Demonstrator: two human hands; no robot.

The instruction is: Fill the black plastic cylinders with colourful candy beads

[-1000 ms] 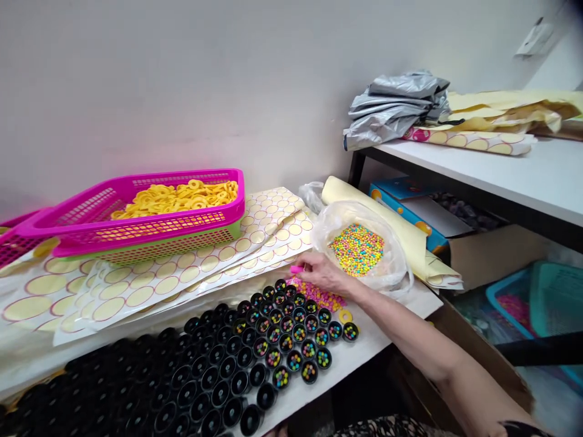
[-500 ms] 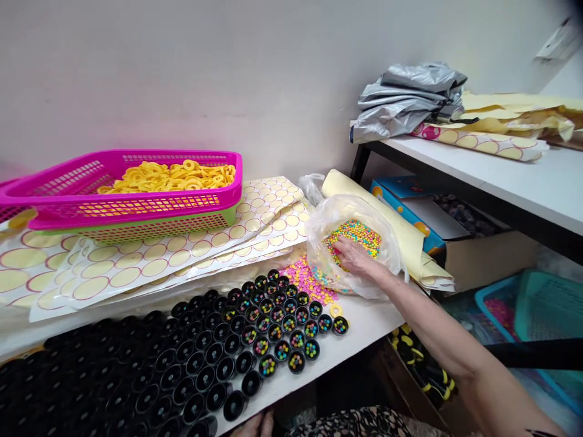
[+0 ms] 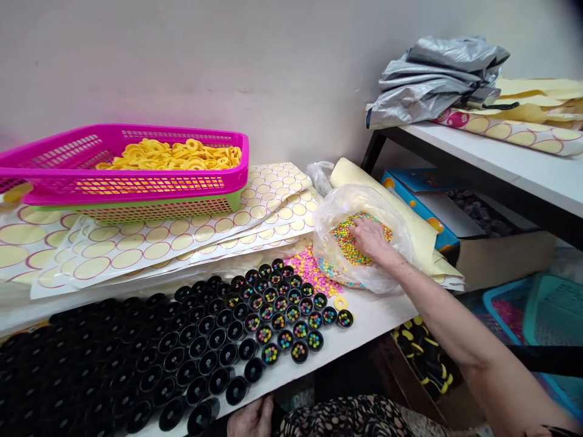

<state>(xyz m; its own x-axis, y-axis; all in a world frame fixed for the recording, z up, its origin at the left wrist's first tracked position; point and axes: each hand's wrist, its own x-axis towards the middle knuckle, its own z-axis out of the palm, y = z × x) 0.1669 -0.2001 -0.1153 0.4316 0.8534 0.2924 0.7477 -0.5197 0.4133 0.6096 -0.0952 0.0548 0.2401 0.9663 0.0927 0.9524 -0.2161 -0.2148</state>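
Observation:
My right hand (image 3: 370, 238) reaches into a translucent plastic bag (image 3: 398, 218) of small multicoloured beads (image 3: 348, 246). Its fingers are curled down among the beads, and the tips are hidden. My left hand (image 3: 250, 419) is low at the table's front edge, partly cut off by the frame; its fingers are mostly hidden. Between the hands stand many small round black cups (image 3: 247, 348) in close rows. Those toward the bag have coloured beads inside, such as the cup (image 3: 270, 353) near the front; those further left look dark inside.
Pink and yellow pieces (image 3: 310, 273) lie beside the bag, near a yellow ring (image 3: 340, 303). A magenta basket (image 3: 136, 185) of yellow rings stands on sticker sheets (image 3: 182, 243). At right are a shelf (image 3: 523, 164) with silver bags (image 3: 437, 79) and an open box (image 3: 501, 261).
The view has shifted slightly, and more of my left hand shows at the table edge. My right hand stays in the bag of beads, its fingers a little more curled.

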